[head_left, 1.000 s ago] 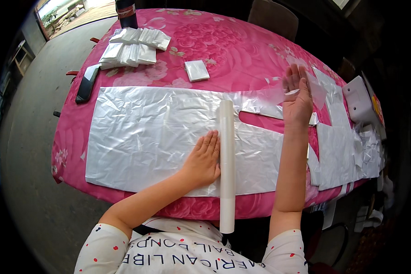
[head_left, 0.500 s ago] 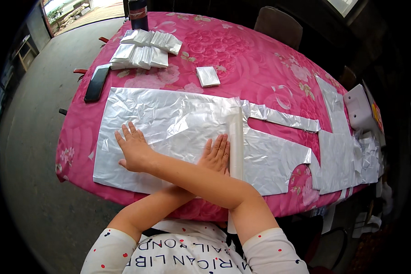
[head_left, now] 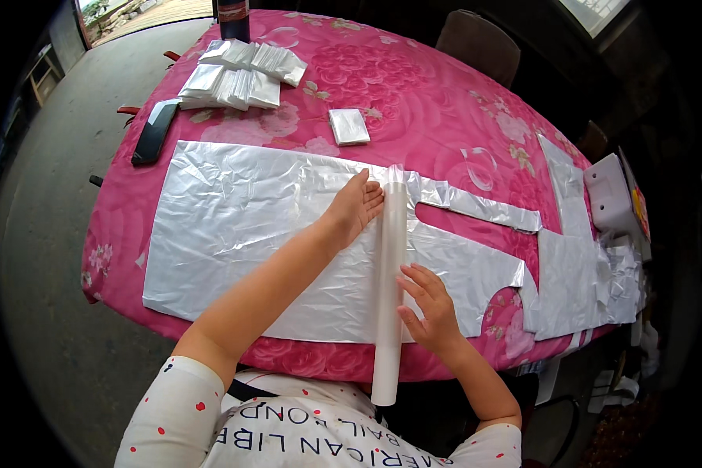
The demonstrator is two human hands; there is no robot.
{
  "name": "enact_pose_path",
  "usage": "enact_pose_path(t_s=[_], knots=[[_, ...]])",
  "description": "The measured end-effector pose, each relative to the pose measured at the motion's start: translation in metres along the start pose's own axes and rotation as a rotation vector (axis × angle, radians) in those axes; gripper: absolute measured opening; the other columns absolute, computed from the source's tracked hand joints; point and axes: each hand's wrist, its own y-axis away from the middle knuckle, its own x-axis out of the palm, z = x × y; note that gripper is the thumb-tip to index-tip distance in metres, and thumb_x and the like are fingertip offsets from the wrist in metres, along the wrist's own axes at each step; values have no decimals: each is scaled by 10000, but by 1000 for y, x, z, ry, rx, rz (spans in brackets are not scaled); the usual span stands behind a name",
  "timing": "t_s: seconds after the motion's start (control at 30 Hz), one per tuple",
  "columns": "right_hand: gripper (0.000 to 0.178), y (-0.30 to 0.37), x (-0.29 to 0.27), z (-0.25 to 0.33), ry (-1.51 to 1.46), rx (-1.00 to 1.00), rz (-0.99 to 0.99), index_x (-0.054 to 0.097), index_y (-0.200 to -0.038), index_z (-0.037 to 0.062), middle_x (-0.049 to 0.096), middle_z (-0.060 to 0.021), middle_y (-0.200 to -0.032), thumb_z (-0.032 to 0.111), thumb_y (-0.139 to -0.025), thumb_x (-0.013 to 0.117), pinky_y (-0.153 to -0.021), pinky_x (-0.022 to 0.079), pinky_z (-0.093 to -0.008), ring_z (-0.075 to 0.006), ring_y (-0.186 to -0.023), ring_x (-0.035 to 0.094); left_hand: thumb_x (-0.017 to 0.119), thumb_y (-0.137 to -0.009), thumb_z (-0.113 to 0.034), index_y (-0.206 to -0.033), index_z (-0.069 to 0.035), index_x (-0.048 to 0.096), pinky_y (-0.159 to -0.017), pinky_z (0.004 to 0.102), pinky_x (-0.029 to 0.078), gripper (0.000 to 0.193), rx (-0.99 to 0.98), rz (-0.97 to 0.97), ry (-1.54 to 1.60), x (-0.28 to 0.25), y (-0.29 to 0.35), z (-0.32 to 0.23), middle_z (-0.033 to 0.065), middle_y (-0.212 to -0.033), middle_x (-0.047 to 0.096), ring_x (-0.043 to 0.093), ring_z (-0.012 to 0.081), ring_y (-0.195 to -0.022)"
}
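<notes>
A stack of thin, shiny white plastic film [head_left: 242, 242] lies flat across the table, its right part cut with a strap and a curved notch, like a disposable apron. Across it rests a long translucent tube [head_left: 390, 288], its near end jutting past the table edge. My left hand [head_left: 356, 204] stands on its edge by the tube's far end, fingers stretched out. To the right of the tube, my right hand [head_left: 430, 308] has its fingers apart, the tips at or close to its side. Neither hand grips anything.
Folded film packets [head_left: 242, 74] are piled at the far left by a dark bottle [head_left: 234, 19] and a phone [head_left: 155, 132]. One packet [head_left: 349, 127] lies alone beyond the film. More film [head_left: 573, 281] and a white box [head_left: 610, 191] are on the right. A chair [head_left: 478, 43] stands behind.
My arms have uncrossed. The right hand has moved from the film's left part to the tube's right side; the left hand has slid farther up beside the tube.
</notes>
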Motion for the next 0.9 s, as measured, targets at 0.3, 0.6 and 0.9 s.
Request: enact_pose_path(t_s=[0.3, 0.6, 0.9], knots=[[551, 4, -4, -20, 83, -179, 263, 450, -1282, 52, 378, -143, -1381, 406, -861, 497, -1046, 281, -421, -336, -1284, 334, 405, -935, -316, -1174, 65, 427, -938, 349, 432, 450, -79, -143, -160, -13, -2, -14, 174, -1201, 491, 516, 242, -1094], [537, -94, 59, 110, -899, -153, 804, 462, -1288, 71, 398, -149, -1368, 450, -914, 396, -1044, 274, -404, -305, -1272, 357, 430, -929, -246, -1160, 49, 473, -887, 320, 458, 377, 174, -99, -506, -108, 119, -79, 157, -1131, 558, 559, 213, -1038], [471, -166, 111, 107, -67, -512, 341, 501, -1237, 51, 464, -138, -1307, 368, -888, 493, -1054, 259, -422, -286, -1275, 357, 425, -946, -180, -1158, -6, 508, -835, 270, 452, 286, 215, -375, -664, -198, 286, -81, 98, -1108, 578, 570, 151, -976]])
